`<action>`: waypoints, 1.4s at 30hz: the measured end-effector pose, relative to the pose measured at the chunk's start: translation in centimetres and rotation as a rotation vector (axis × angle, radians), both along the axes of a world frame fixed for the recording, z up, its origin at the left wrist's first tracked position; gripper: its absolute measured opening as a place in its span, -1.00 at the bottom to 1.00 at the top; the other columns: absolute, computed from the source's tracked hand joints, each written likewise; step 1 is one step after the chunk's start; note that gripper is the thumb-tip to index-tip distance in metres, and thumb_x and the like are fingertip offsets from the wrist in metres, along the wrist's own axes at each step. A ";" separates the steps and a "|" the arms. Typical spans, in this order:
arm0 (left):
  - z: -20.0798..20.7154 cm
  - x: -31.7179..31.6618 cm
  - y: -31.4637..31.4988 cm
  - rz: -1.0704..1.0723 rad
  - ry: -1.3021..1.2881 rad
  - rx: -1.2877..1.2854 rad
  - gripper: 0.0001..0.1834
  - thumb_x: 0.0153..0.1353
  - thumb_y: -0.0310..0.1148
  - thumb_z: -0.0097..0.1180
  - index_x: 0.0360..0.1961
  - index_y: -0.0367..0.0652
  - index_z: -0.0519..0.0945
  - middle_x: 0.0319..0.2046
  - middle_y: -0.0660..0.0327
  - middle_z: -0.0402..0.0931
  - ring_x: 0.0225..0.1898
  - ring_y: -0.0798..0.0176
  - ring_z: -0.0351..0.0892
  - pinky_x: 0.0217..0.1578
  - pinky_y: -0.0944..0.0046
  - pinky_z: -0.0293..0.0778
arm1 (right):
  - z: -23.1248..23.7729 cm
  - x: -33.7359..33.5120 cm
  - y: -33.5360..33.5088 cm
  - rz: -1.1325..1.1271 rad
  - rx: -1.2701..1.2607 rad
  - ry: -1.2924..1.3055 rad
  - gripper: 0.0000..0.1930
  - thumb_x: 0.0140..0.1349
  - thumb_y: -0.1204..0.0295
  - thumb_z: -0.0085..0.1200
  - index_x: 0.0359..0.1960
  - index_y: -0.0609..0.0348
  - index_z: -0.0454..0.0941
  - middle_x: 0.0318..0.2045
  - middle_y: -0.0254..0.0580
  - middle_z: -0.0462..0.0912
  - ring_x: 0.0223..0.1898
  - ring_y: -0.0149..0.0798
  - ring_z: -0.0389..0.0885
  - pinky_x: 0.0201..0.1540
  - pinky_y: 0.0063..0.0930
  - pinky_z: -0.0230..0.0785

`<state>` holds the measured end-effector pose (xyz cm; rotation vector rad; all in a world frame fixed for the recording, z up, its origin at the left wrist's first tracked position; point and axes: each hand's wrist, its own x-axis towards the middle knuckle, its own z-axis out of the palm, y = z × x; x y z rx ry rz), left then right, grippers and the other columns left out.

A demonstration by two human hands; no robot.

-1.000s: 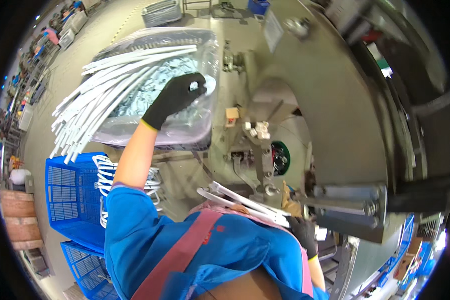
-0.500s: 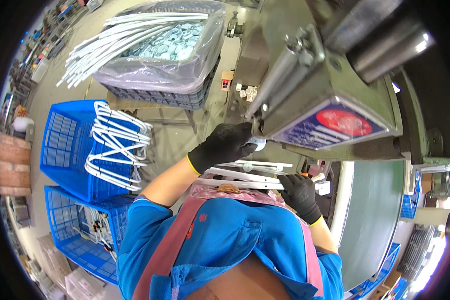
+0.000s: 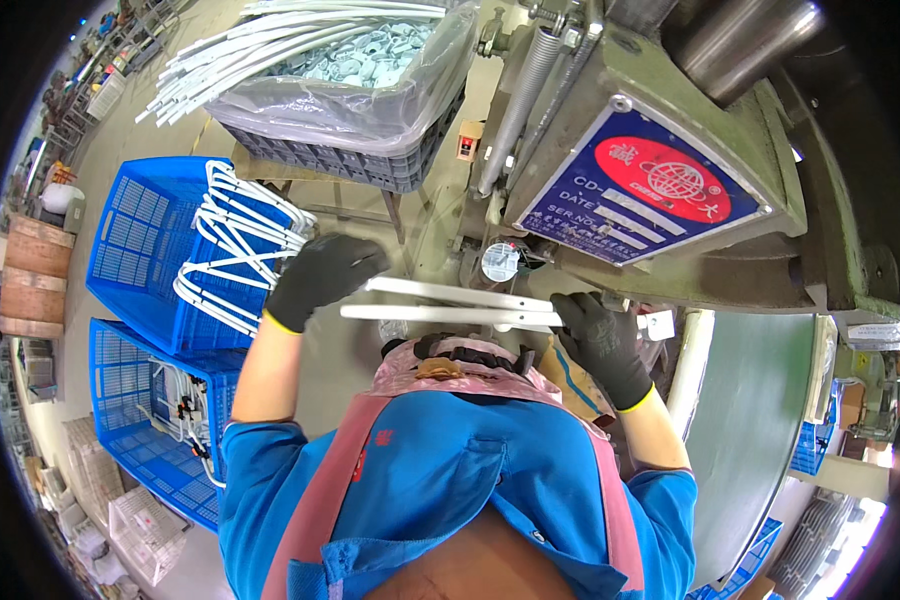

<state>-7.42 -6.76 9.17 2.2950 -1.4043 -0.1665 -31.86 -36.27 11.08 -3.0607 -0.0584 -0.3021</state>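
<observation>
My right hand (image 3: 602, 345), in a black glove, is closed around the right ends of two white tubes (image 3: 450, 314). The tubes lie nearly level in front of my waist and spread slightly apart toward the left; small holes show near their held ends. My left hand (image 3: 328, 272), also gloved, is raised beside the tubes' left ends. Its fingers stretch to the right, and nothing shows in them. Beyond the tubes, below the press head (image 3: 660, 190), sits a round, pale disc-shaped part (image 3: 500, 262).
At the far left, a plastic-lined crate (image 3: 320, 150) holds small metal pieces, with long white tubes on top. Bent white tube frames (image 3: 240, 250) hang over a blue basket (image 3: 135, 250). Below it stands another blue basket (image 3: 120, 400). A green surface (image 3: 750, 400) lies at right.
My left hand has moved left, away from the press and the round part. My right hand has risen slightly with the white tubes. The view has shifted, showing more of the press plate.
</observation>
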 end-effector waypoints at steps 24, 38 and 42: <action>1.7 5.1 -0.8 0.239 0.656 -0.100 -0.73 0.27 -0.25 0.01 -0.35 -0.26 0.56 -0.65 0.28 0.41 -0.59 0.45 0.34 -0.50 0.34 0.32 | -8.0 3.0 -2.7 0.006 0.134 -0.303 -0.42 0.17 0.23 0.23 0.23 0.03 0.38 0.14 -0.22 0.47 0.14 -0.16 0.44 0.15 -0.29 0.31; 0.9 3.5 -1.4 0.352 0.364 -0.089 -0.75 0.23 -0.25 0.06 -0.27 -0.24 0.56 -0.52 0.09 0.52 -0.53 0.17 0.49 -0.45 0.22 0.38 | -0.9 4.4 -2.3 -0.262 1.407 0.415 -0.52 0.33 0.43 -0.05 0.28 0.23 0.22 0.25 0.01 0.32 0.15 -0.23 0.42 0.02 -0.41 0.47; 0.8 1.3 -2.0 0.561 -0.122 -0.356 -0.73 0.17 -0.25 0.16 -0.25 -0.25 0.57 -0.39 0.06 0.59 -0.34 0.04 0.62 -0.31 0.20 0.49 | -1.6 4.4 -1.6 -0.491 1.118 0.467 -0.51 0.24 0.41 0.12 0.20 0.20 0.34 0.15 -0.13 0.44 0.06 -0.33 0.48 -0.17 -0.51 0.43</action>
